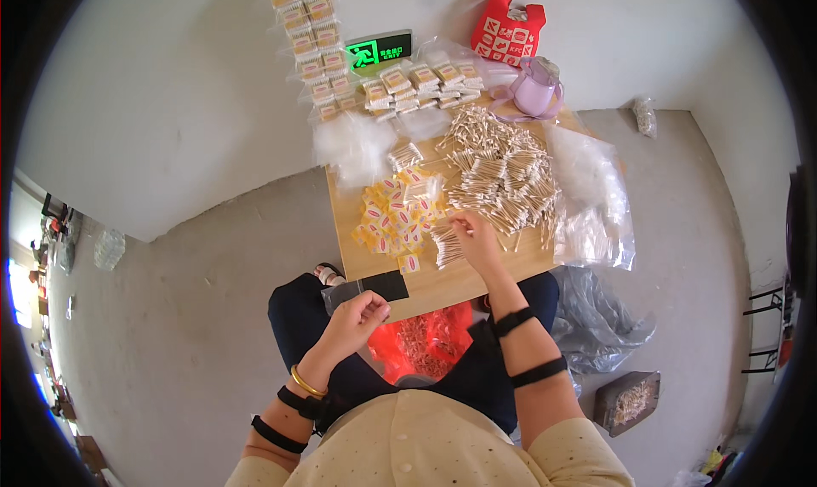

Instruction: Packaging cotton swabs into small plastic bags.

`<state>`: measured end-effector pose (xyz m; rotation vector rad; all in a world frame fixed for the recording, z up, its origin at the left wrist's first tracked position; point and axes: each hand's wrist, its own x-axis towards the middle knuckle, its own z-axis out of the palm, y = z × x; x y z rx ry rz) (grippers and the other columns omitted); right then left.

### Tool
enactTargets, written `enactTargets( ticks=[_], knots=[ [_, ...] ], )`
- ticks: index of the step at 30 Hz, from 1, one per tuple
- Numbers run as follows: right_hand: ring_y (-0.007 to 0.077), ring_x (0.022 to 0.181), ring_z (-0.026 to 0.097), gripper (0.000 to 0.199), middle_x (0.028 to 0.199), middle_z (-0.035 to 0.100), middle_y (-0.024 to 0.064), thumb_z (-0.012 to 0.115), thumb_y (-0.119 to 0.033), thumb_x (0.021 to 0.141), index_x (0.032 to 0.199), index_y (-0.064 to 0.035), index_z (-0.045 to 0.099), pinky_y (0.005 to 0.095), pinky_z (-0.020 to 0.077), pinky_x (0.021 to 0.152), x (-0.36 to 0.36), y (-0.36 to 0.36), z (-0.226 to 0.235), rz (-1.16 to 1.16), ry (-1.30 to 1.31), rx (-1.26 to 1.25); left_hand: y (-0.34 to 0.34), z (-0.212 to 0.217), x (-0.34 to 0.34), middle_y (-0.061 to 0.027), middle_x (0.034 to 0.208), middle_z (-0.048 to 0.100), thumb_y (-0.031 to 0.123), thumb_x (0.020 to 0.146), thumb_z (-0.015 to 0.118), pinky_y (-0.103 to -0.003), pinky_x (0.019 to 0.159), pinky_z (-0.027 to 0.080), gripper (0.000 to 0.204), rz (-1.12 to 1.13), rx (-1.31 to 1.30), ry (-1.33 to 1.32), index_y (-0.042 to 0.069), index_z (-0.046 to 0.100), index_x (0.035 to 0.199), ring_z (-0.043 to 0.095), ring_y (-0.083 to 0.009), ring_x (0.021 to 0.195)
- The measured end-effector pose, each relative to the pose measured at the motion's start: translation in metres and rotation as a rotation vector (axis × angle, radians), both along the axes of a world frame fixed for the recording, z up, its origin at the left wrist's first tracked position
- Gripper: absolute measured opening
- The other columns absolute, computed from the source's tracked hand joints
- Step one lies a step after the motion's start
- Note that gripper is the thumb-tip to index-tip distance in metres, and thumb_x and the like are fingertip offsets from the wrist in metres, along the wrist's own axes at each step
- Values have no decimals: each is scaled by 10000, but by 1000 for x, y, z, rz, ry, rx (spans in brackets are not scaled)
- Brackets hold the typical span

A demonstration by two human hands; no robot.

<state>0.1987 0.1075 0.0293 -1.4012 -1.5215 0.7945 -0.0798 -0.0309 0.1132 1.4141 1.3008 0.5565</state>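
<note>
My left hand (356, 324) is at the table's front edge, its thumb and fingers pinched together. Anything between them is too small to make out. Beside it lie a flat black piece (385, 286) and a clear plastic bag (340, 296). My right hand (478, 240) is over the table with bent, closed fingers, beside a small fan of cotton swabs (446, 245); what its fingertips hold is hidden. Beyond it spreads a big heap of cotton swabs (506, 176). Left of the fan are many yellow-and-white paper labels (387, 219), with a clear packet (423, 189) on top.
Packed swab bags (421, 83) are stacked at the back, below a green exit sign (379, 51). A lilac jug (536, 91) and red bag (508, 32) stand back right. Clear bags (587, 181) lie at the right edge. A red bag of swabs (425, 342) is under the table.
</note>
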Motion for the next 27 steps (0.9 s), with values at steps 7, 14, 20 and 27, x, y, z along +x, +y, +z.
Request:
enactTargets(
  ticks=[7,14,20,27],
  knots=[
    [350,1117,548,311,1144,624,109,702,-86,825,1132,-121,663,449,463,968,30,-80,14,193,-503,41,5,-39,20,-120,900,718,253,988,664,-339,766,559,258,-130,98,117,1,660,1039,716,-219,828],
    [325,1205,494,455,1310,509,84,751,-123,788,1228,-159,640,463,439,986,18,-74,9,173,-755,110,12,-52,53,-158,978,705,254,953,683,-391,813,557,254,-283,144,120,17,676,1044,708,-304,927],
    [306,1157,500,422,1221,513,81,789,-126,760,1159,-167,658,450,426,962,19,-59,3,200,-810,107,29,-59,77,-115,937,634,184,866,750,-407,824,507,239,-206,461,249,45,664,1041,650,-283,908],
    [312,1118,502,342,1138,518,72,813,-115,752,1068,-160,690,467,425,976,23,-42,10,263,-760,98,53,-95,96,-78,997,575,173,809,789,-444,890,444,378,-56,619,401,104,604,1131,599,-299,1013]
  ],
)
